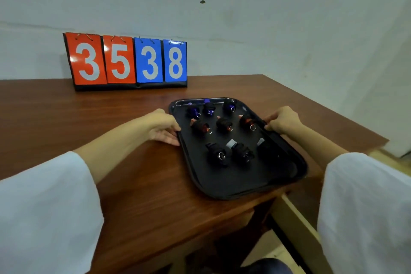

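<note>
The fingers [171, 140] of the left hand [163, 128] curl round the left rim of a black tray [233, 182], thumb on top. The fingers [270, 126] of the right hand [283, 121] are bent and pinch the right rim, straight across from the left hand. Both grips sit at the tray's far half.

The tray lies at a slant on the right part of the brown wooden tabletop [133, 173], its near end reaching the tabletop's near edge. Whether it rests flat or is slightly raised cannot be told.

Between the two hands, small black bundles with metal rings lie in three rows inside the tray:
- Purple-marked bundles [209, 109] are in the far row.
- Orange-marked bundles [223, 124] are in the middle row.
- Grey-tagged bundles [216, 154] are in the near row.

The near third of the tray floor is bare.

White sleeves [44, 207] cover both forearms. A flip scoreboard [126, 62] stands at the far left against the pale wall [266, 18], well apart from the tray, showing 3 and 5 on red cards and 3 and 8 on blue. A pale wooden board [295, 224] shows below the tabletop's near right corner.
</note>
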### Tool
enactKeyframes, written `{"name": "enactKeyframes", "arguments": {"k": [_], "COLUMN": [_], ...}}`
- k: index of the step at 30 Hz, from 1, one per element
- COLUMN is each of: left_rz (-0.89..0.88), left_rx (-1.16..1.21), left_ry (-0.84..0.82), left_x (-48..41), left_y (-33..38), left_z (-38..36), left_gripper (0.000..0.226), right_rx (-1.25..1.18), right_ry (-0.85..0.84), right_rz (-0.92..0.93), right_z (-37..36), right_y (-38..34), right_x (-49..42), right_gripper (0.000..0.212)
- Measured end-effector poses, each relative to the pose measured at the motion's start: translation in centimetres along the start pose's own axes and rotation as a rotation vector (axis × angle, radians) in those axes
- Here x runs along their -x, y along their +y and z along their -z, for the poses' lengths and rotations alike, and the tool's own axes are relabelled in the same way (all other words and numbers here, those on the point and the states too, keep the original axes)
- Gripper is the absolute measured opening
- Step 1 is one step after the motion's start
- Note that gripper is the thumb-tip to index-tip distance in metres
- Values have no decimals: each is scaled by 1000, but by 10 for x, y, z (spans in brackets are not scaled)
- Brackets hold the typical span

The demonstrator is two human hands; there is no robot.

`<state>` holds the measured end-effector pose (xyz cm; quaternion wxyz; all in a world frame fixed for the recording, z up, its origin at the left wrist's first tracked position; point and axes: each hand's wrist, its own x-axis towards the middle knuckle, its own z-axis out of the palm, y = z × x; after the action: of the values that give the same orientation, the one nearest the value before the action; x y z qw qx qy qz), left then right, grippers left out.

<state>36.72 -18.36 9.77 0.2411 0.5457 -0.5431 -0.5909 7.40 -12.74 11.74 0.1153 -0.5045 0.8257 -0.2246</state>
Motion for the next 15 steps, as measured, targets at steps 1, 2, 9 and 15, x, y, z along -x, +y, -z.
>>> {"name": "enactKeyframes", "arguments": {"k": [1, 2, 9, 15], "left_rz": [-8, -15, -42, -76], "left_rx": [-3, -4, -71, -85], "left_ry": [-19, -28, -178, -337], "left_x": [2, 6, 34, 68], "left_y": [2, 3, 21, 29], "left_z": [-12, -22, -121, -218], "left_gripper": [10, 9, 18, 22], "right_rx": [-5, 0, -16, -25], "right_ry": [16, 24, 142, 208], "right_rz": [-14, -18, -99, -245], "right_z": [10, 18, 100, 155], "right_y": [11, 18, 112, 200], "right_x": [8, 15, 76, 136], "right_gripper": [26, 25, 25, 24]}}
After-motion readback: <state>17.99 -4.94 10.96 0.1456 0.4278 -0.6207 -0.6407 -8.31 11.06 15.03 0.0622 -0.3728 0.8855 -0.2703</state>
